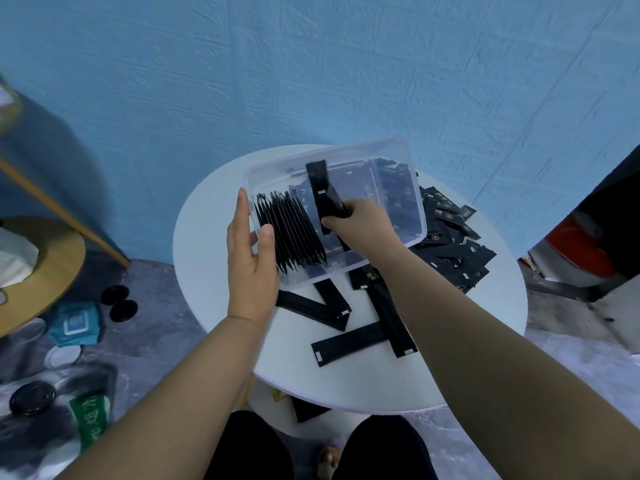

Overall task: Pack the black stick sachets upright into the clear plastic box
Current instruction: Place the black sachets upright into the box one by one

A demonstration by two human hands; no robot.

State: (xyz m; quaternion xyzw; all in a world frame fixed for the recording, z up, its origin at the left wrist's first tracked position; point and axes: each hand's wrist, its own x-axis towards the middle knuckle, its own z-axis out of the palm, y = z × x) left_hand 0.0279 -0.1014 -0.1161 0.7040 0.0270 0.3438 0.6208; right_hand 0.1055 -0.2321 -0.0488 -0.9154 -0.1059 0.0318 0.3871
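Sachet in hand (320, 188): black, flat, narrow strip with crimped ends; judged light and semi-flexible, likely to bend if pushed from 1 end.
Right hand (360, 223): fingers closed around the lower part of this sachet, inside the clear plastic box (398, 150); upper end points away from the person.
Recommended hold: pinch the flat faces near mid-length; judged to limit buckling.
Left hand (251, 251): fingers wrapped on the box's left wall, thumb on the rim; box is tilted above the round white table (214, 289).
Packed row (291, 233): sachets stand on edge, fanned against the left wall.
Box material: thin, translucent, smooth plastic; judged slippery and slightly flexible.
Loose sachets (450, 251): heaped on the table behind and right of the box; several lie flat near the front edge (349, 344).
Film surface: matte, small pale printed marks.
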